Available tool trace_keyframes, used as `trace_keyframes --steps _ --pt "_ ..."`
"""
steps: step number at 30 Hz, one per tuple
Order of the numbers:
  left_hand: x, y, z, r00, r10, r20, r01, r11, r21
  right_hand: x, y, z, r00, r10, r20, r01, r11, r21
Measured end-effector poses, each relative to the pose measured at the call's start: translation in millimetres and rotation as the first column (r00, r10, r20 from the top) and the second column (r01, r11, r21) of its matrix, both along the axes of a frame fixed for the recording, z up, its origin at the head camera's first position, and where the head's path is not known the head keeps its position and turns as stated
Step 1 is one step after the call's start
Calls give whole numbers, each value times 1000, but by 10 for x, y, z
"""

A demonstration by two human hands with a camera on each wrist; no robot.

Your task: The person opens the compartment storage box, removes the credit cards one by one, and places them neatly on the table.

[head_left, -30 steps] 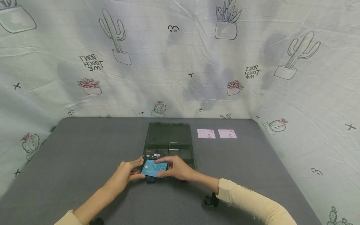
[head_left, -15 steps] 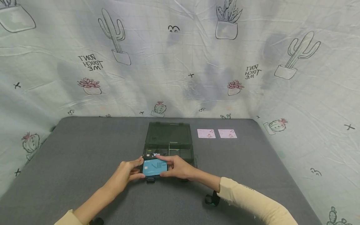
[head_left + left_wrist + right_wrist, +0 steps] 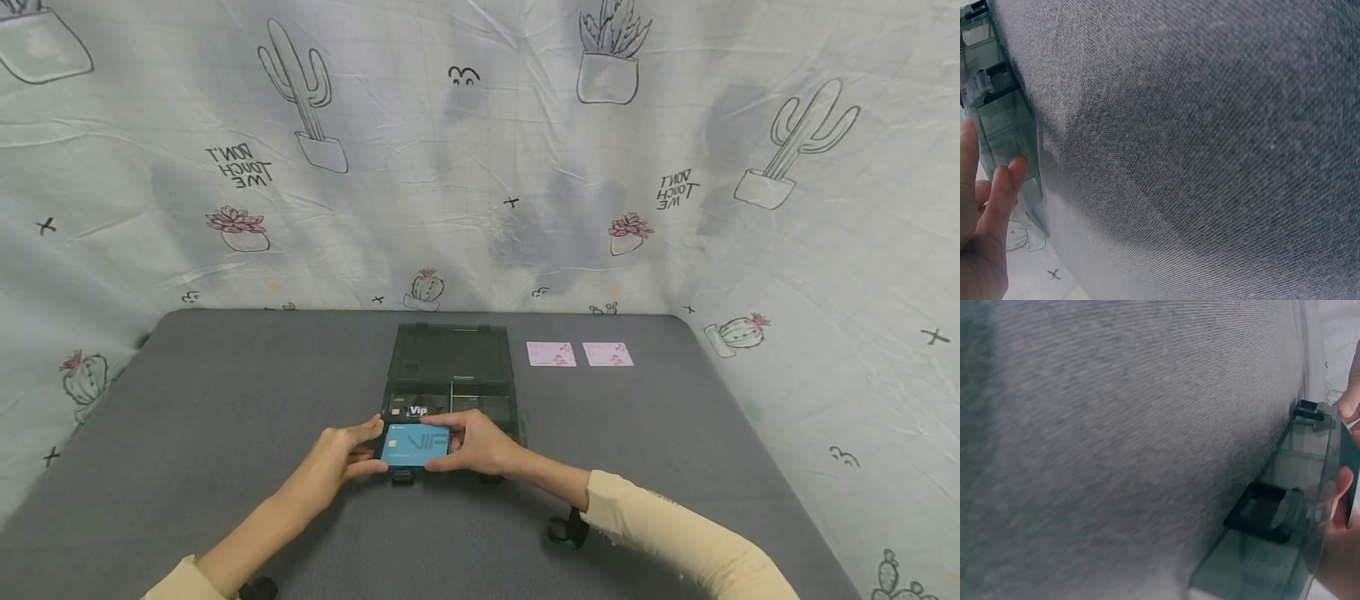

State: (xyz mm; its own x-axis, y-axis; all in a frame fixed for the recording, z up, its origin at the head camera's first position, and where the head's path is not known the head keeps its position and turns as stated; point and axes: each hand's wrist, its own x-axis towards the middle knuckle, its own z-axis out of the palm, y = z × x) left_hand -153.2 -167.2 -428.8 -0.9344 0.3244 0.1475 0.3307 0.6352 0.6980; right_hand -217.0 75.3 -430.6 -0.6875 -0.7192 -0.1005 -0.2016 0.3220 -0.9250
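Observation:
A blue card [image 3: 414, 446], printed with large letters, lies flat over the front left compartment of a dark green see-through compartment box [image 3: 450, 354]. My right hand [image 3: 480, 446] pinches the card near its right end, index finger at the far edge and thumb at the near edge. On the left, my other hand [image 3: 337, 458] holds the box's front left corner; its thumb tip is close to the card's corner. Its fingers [image 3: 1005, 187] meet the box's side wall in the left wrist view. A black Vip card [image 3: 417, 411] lies in the back left compartment.
The box's lid stands flipped back at its far side. Two pink cards, a left one [image 3: 551, 354] and a right one [image 3: 608, 354], lie to its right. Grey cloth covers the table [image 3: 262, 375]; a cactus-print curtain [image 3: 480, 150] hangs behind.
The blue card has gone from tilted to level and square with the compartment, turned by the right hand. The left hand has stayed at the box's corner.

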Motion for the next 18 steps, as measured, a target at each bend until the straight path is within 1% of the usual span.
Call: trace_keyframes --steps 3,7,9,12,15,18 --pt "3 2 -4 1000 2 -17 -1 1000 13 -1 56 0 1000 0 1 0 1000 -20" --pt "3 -3 2 999 2 -35 -1 1000 28 -11 135 6 998 12 56 -7 997 -80" --pt "2 -5 2 999 -1 -32 2 999 34 -13 172 12 995 28 95 -17 993 -120" --pt "8 -5 1 1000 -7 -21 8 999 37 -3 222 20 990 58 128 -37 986 -159" --pt "18 2 -1 1000 -3 -8 3 999 34 15 276 4 986 87 140 -62 982 -177" --pt "26 17 -16 1000 9 6 -9 1000 29 32 334 -23 985 117 130 -93 980 -176"
